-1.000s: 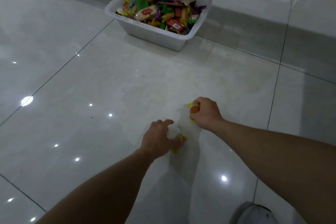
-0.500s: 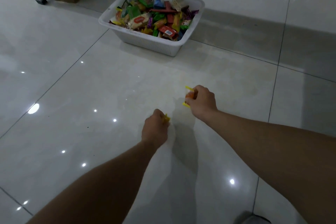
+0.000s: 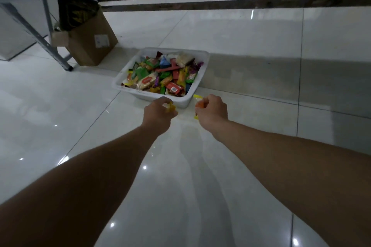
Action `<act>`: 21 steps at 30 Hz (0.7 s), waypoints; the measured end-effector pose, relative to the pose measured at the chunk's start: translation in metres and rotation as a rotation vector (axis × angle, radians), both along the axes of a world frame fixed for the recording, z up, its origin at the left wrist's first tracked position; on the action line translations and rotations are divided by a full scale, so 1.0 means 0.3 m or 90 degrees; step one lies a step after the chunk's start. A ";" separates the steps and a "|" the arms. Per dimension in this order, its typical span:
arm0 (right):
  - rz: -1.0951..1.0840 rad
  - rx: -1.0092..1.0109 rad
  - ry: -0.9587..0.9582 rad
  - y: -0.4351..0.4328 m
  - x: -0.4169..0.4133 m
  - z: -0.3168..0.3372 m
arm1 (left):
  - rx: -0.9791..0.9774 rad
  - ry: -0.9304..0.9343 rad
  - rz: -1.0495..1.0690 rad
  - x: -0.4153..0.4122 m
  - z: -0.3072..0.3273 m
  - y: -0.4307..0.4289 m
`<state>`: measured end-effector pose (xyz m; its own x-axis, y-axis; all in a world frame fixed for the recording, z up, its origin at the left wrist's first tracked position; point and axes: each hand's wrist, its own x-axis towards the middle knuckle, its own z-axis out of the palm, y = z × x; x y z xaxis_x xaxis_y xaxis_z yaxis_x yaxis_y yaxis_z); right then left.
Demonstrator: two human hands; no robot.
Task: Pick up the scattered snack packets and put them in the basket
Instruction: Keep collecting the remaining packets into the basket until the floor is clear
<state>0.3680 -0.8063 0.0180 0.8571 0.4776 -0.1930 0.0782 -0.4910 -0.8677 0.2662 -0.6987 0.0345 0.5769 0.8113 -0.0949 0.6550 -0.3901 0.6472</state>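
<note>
Packets held at the basket's near rim
A yellow packet [image 3: 170, 107] is clenched in the left hand [image 3: 158, 113], an orange packet [image 3: 198, 106] in the right hand [image 3: 211, 112]; the basket [image 3: 128, 69] lies just beyond both.

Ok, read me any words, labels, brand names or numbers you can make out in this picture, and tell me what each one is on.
No text can be read here.
Cardboard box: white label, print too small and blurred.
Snack packets in the white basket: the red-and-white packet shows a code-like patch, unreadable; the packet with a red oval logo is too blurred.
Packets in the left hand and right hand: mostly hidden, nothing legible.
</note>
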 end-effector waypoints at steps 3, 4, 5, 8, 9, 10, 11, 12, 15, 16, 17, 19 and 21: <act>-0.010 0.016 0.000 0.037 0.052 0.049 | -0.009 -0.041 0.021 0.037 0.055 0.040; -0.008 0.021 -0.003 0.056 0.066 0.062 | -0.005 -0.048 0.026 0.043 0.072 0.057; -0.011 0.029 -0.003 0.078 0.078 0.070 | -0.002 -0.054 0.032 0.048 0.084 0.079; -0.013 0.053 0.014 0.154 0.091 0.082 | -0.028 -0.095 0.068 0.057 0.107 0.163; -0.010 0.062 0.021 0.183 0.089 0.081 | -0.033 -0.108 0.081 0.057 0.110 0.192; -0.008 0.072 0.025 0.226 0.092 0.080 | -0.033 -0.118 0.089 0.063 0.113 0.238; -0.006 0.077 0.028 0.243 0.093 0.082 | -0.034 -0.127 0.094 0.068 0.114 0.262; -0.005 0.080 0.031 0.256 0.096 0.086 | -0.044 -0.137 0.102 0.075 0.117 0.280; -0.014 0.070 0.020 0.345 0.126 0.100 | -0.103 -0.168 0.127 0.102 0.121 0.386; -0.018 0.062 0.017 0.378 0.137 0.107 | -0.120 -0.173 0.126 0.110 0.122 0.426; -0.022 0.057 0.019 0.412 0.146 0.115 | -0.134 -0.178 0.122 0.120 0.122 0.468; -0.035 0.048 0.021 0.488 0.166 0.129 | -0.155 -0.187 0.110 0.140 0.118 0.559; -0.050 0.036 0.016 0.573 0.182 0.143 | -0.158 -0.189 0.097 0.160 0.111 0.658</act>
